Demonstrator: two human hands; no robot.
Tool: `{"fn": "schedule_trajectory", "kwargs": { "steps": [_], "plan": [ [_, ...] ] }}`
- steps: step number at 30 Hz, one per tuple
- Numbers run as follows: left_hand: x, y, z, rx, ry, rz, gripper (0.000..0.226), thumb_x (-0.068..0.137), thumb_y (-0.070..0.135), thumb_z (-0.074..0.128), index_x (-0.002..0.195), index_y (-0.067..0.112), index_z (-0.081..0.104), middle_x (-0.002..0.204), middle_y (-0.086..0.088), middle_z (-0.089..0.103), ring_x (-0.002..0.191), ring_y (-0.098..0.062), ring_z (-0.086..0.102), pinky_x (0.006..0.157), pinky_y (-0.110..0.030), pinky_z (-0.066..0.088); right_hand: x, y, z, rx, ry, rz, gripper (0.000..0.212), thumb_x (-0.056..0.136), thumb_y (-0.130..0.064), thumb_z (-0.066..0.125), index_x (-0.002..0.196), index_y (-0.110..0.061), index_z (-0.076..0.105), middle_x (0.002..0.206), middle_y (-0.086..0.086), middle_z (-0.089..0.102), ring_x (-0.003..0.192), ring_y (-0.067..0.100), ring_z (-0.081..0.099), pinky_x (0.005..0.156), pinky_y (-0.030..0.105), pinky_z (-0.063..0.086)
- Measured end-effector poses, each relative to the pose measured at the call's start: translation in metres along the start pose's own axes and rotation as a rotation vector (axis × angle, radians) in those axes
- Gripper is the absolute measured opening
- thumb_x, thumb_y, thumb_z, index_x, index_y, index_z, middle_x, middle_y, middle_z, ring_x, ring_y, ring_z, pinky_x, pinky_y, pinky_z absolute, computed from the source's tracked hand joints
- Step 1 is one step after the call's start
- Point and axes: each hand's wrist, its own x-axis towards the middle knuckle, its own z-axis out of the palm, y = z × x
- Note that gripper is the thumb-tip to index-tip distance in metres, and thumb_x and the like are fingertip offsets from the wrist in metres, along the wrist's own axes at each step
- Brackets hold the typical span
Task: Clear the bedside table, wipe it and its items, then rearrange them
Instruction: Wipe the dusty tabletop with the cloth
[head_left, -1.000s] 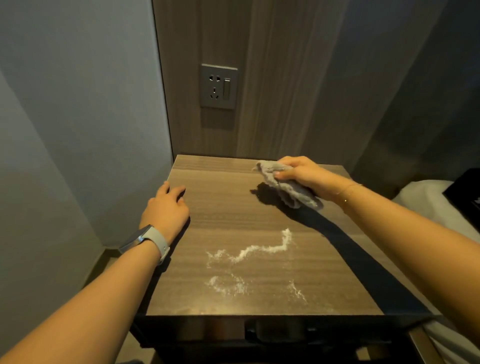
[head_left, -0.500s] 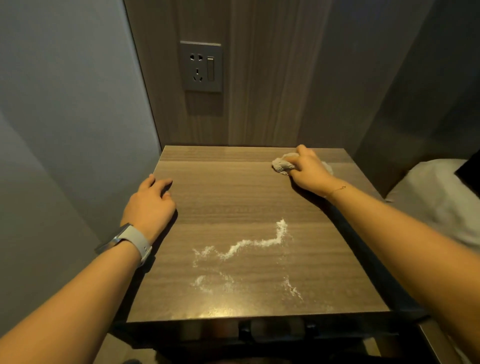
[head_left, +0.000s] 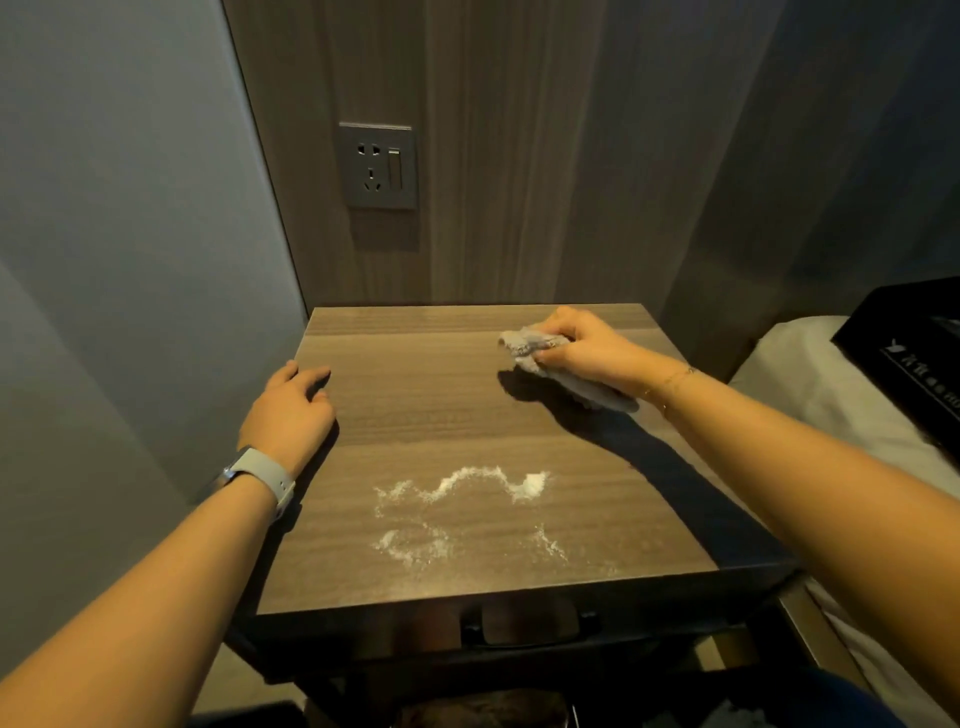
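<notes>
Where hand (head_left: 587, 345) grips, cloth (head_left: 530, 345) half-hidden.

A bedroom — bedside table (head_left: 415, 395) beside white bedding (head_left: 810, 384).

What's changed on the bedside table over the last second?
The right hand, gripping the grey cloth, swept to the table's back edge and has come slightly forward again. The white powder now shows a clump at its right end. The left hand stays flat at the left edge.
</notes>
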Motion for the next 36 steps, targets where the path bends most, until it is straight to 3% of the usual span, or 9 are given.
{"fn": "schedule_trajectory", "kwargs": {
  "steps": [5,10,13,17,20,23,26,31,36],
  "plan": [
    [-0.001,0.001,-0.001,-0.021,0.000,0.008,0.042,0.098,0.025,0.042,0.139,0.025,0.050,0.157,-0.005,0.027,0.142,-0.024,0.030,0.107,-0.044,0.035,-0.010,0.036,0.040,-0.463,0.166,0.033,0.030,0.093,-0.014,0.053,0.120,-0.017,0.066,0.108,0.009,0.047,0.106,0.028,0.044,0.087,0.032,0.037],
    [-0.017,0.008,-0.016,-0.102,-0.049,-0.010,0.041,0.097,0.020,0.047,0.138,0.017,0.052,0.155,-0.008,0.032,0.145,-0.021,0.023,0.114,-0.043,0.026,-0.084,-0.004,0.062,-0.283,0.057,-0.055,0.030,0.094,-0.014,0.055,0.121,-0.019,0.066,0.110,0.003,0.045,0.104,0.016,0.041,0.093,0.027,0.035],
    [-0.041,0.017,-0.030,-0.220,-0.061,-0.052,0.043,0.097,0.012,0.048,0.140,0.010,0.048,0.149,-0.011,0.042,0.139,-0.028,0.036,0.111,-0.042,0.031,-0.119,-0.019,0.051,0.042,-0.099,0.030,0.019,0.093,-0.014,0.056,0.107,-0.015,0.069,0.109,0.001,0.047,0.098,0.013,0.049,0.089,0.024,0.041],
    [-0.088,0.002,-0.047,-0.322,-0.024,-0.057,0.042,0.098,0.013,0.049,0.140,0.018,0.048,0.143,-0.010,0.048,0.131,-0.028,0.046,0.087,-0.033,0.047,-0.138,0.008,0.009,0.153,0.414,0.169,0.014,0.093,-0.012,0.054,0.086,-0.010,0.066,0.089,0.004,0.059,0.082,0.014,0.056,0.073,0.026,0.046],
    [-0.127,-0.022,-0.050,-0.513,0.048,-0.095,0.039,0.099,0.011,0.046,0.138,0.016,0.051,0.137,-0.006,0.054,0.125,-0.020,0.050,0.092,-0.031,0.044,-0.161,0.044,0.009,-0.173,0.599,0.339,0.022,0.088,-0.023,0.050,0.077,-0.013,0.065,0.089,0.020,0.056,0.077,0.027,0.055,0.066,0.037,0.045],
    [-0.157,-0.031,-0.037,-0.584,0.075,-0.102,0.038,0.100,0.012,0.043,0.137,0.013,0.051,0.138,-0.004,0.054,0.125,-0.016,0.049,0.103,-0.031,0.037,-0.177,0.055,0.036,-0.656,0.555,0.510,0.025,0.090,-0.017,0.049,0.107,-0.005,0.064,0.113,0.021,0.048,0.100,0.039,0.048,0.084,0.046,0.044],
    [-0.168,-0.028,-0.025,-0.514,0.141,-0.071,0.038,0.102,0.016,0.039,0.138,0.015,0.050,0.140,0.000,0.050,0.130,-0.017,0.045,0.107,-0.033,0.036,-0.169,0.018,0.068,-0.659,0.572,0.505,0.027,0.093,-0.015,0.045,0.110,-0.001,0.060,0.122,0.019,0.043,0.107,0.037,0.045,0.091,0.045,0.041],
    [-0.169,-0.028,-0.024,-0.548,0.192,-0.101,0.038,0.103,0.017,0.035,0.138,0.019,0.049,0.141,-0.001,0.051,0.131,-0.018,0.045,0.109,-0.037,0.036,-0.149,-0.041,0.122,-0.491,0.466,0.284,0.024,0.095,-0.015,0.044,0.104,-0.001,0.061,0.116,0.016,0.045,0.101,0.030,0.046,0.086,0.039,0.041],
    [-0.180,-0.027,-0.033,-0.827,0.104,-0.171,0.039,0.105,0.022,0.032,0.142,0.022,0.044,0.139,0.008,0.047,0.123,-0.011,0.044,0.098,-0.032,0.036,-0.131,-0.043,0.064,0.331,0.375,0.348,0.023,0.095,-0.014,0.048,0.091,0.002,0.065,0.080,0.014,0.060,0.068,0.020,0.057,0.055,0.019,0.045]
  ]
}}
